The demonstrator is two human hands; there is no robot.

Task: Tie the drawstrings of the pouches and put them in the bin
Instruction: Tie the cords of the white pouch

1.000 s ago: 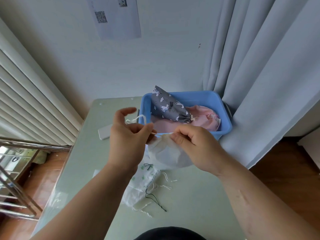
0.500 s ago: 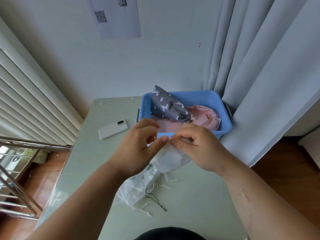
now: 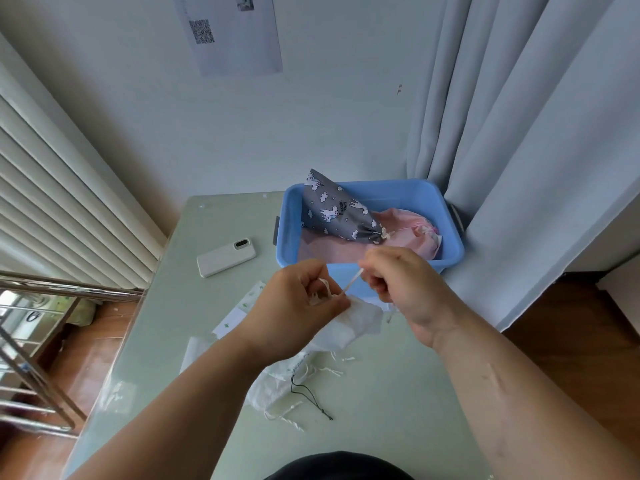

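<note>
White pouch [image 3: 349,323] at frame centre: left hand [image 3: 298,306] pinches its gathered neck, right hand [image 3: 401,285] pulls the drawstring [image 3: 352,280] taut before the blue bin [image 3: 450,233].

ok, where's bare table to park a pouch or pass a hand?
Bare table: near-right, between the loose pouch pile and the right edge; far-left, between phone, bin and the back edge. Crowded: centre, where left hand and right hand tie the white pouch by its drawstring; the bin holds a grey pouch and a pink pouch.
</note>
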